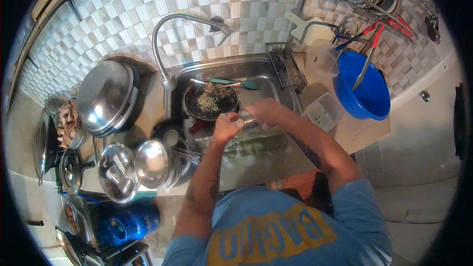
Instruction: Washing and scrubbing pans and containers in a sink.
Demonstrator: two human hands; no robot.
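Note:
Over the front edge of the sink [172, 103], my left hand [227, 127] and my right hand [265, 112] meet. Between them is a small shiny metal piece that looks like a cup [247, 116], with the fingers of both hands closed about it; much of it is covered. Just beyond, a dark frying pan [191, 110] sits in the sink with pale, chopped-looking scraps [209, 102] in it. A teal spatula [250, 84] lies behind the pan, beside other utensils.
A curved faucet [169, 81] hangs over the sink's left side. Metal bowls [153, 160] and a large pot [103, 101] crowd the left. A wire rack [287, 69], plastic container [322, 112] and blue basin [357, 103] with tongs [364, 69] stand right.

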